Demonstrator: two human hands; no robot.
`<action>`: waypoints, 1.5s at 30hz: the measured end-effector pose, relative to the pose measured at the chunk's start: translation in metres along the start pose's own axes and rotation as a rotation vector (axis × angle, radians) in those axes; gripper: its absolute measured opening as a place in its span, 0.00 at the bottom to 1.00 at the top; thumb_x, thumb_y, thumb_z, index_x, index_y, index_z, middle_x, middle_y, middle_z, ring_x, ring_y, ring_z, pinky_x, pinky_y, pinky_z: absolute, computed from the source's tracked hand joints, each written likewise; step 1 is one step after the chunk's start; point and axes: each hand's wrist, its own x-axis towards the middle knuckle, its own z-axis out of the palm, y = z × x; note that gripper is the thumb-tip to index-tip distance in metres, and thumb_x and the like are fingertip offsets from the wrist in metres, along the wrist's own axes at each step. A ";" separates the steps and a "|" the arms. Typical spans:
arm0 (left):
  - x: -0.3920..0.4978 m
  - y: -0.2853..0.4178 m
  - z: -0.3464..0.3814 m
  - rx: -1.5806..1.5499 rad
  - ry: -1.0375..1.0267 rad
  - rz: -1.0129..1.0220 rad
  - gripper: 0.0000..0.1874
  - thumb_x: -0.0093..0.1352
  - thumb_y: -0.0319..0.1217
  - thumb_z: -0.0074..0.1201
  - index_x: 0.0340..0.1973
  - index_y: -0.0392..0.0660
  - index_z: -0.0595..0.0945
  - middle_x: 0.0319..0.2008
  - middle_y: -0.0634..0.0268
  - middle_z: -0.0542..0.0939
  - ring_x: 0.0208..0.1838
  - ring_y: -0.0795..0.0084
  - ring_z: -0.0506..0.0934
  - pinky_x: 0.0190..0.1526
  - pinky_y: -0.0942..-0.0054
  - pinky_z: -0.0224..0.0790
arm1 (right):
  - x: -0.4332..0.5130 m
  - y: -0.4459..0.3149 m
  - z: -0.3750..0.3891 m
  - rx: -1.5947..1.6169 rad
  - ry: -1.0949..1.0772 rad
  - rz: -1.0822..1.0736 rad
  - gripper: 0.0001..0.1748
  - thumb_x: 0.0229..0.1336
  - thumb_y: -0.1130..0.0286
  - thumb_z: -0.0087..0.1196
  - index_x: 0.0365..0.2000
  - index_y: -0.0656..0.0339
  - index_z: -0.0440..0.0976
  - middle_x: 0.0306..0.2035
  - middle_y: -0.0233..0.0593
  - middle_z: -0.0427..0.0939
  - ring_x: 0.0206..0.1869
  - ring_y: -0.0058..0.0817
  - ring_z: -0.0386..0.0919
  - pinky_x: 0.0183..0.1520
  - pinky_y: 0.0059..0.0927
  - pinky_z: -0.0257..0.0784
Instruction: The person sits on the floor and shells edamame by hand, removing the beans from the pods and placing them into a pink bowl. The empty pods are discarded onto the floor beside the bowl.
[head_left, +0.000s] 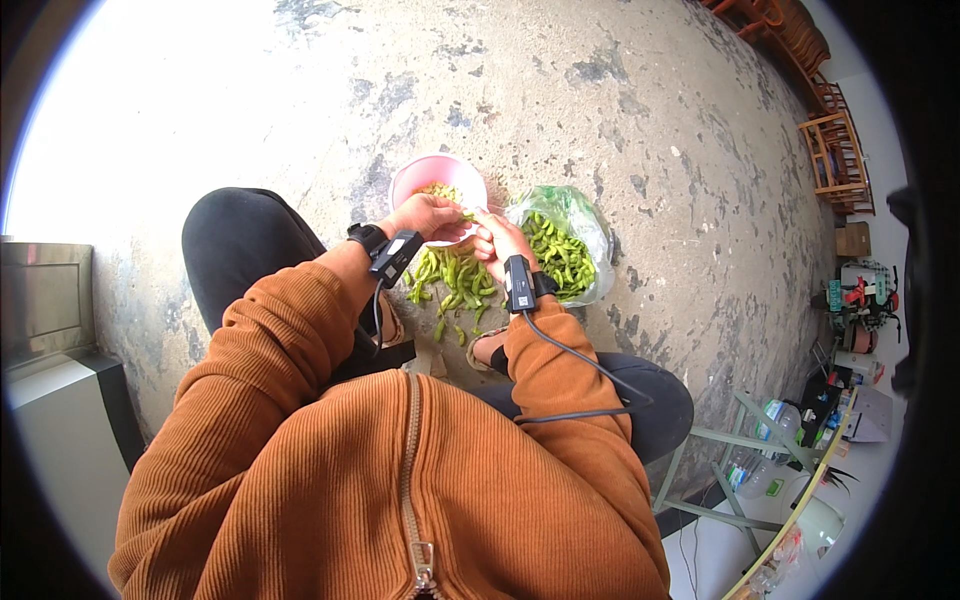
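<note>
Between the fingertips of my left hand (429, 215) and my right hand (500, 238) is a small green soybean pod (469, 216), pinched from both sides. The two hands meet over the near rim of a pink plastic basin (411, 178). Shelled pale-green beans (441, 192) lie in the bottom of that basin. Right of my right hand, a translucent plastic bag (600, 247) stands open with many green pods (559, 259) in it. A loose pile of pods (457, 279) is on the floor below my wrists, between my feet.
Worn, patchy concrete floor (675, 225) surrounds the basin and bag. My knees flank the work on both sides. At right are a folding-leg table (739, 442), large plastic bottles (780, 420), a cardboard box (853, 240) and wooden chairs (834, 154). A cabinet (52, 300) stands at left.
</note>
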 end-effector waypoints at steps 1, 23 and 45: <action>0.000 0.000 -0.001 0.009 0.005 -0.001 0.10 0.70 0.29 0.52 0.43 0.36 0.78 0.37 0.55 0.83 0.35 0.68 0.82 0.39 0.72 0.80 | 0.001 0.000 0.000 0.010 -0.003 0.006 0.07 0.63 0.65 0.53 0.33 0.56 0.69 0.18 0.21 0.61 0.17 0.12 0.57 0.20 0.16 0.53; 0.017 -0.022 -0.016 0.375 0.127 -0.110 0.10 0.70 0.32 0.52 0.44 0.41 0.78 0.30 0.65 0.81 0.28 0.75 0.81 0.30 0.75 0.78 | 0.013 0.011 -0.009 -0.329 0.200 0.116 0.12 0.61 0.61 0.55 0.34 0.60 0.73 0.20 0.25 0.68 0.17 0.14 0.67 0.18 0.17 0.64; 0.005 -0.007 -0.001 0.458 0.091 -0.028 0.16 0.71 0.42 0.52 0.41 0.42 0.82 0.31 0.67 0.82 0.32 0.79 0.80 0.33 0.79 0.77 | 0.022 0.013 -0.002 -0.061 -0.073 -0.157 0.12 0.66 0.69 0.44 0.45 0.62 0.72 0.40 0.33 0.75 0.39 0.22 0.73 0.41 0.28 0.75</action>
